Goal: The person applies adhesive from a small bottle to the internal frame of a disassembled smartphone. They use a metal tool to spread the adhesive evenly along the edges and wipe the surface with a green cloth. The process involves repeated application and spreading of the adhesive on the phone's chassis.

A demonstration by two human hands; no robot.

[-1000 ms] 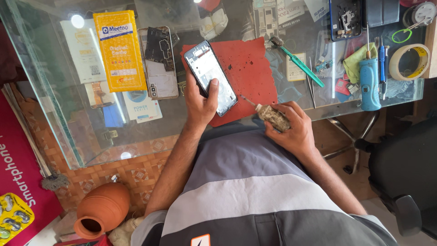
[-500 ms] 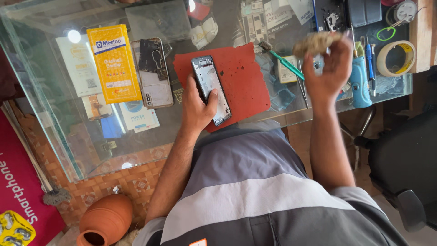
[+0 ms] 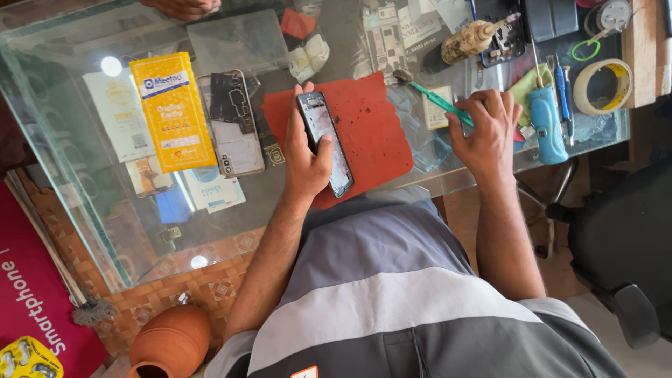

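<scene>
Phone repair looks midway: left hand [image 3: 306,164] clasps the dark, opened rectangular phone frame [image 3: 325,143] over the red rubber mat [image 3: 374,133], while right hand [image 3: 484,133], right of the mat, closes on a thin metal tool I cannot identify, reassembly apparently undone.

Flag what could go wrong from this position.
The phone, in the left hand's grip, overhangs the near edge of the red mat and the glass table; a slip might drop it. The right hand, reaching for the green-handled tool among clutter, could knock the blue tool.
</scene>
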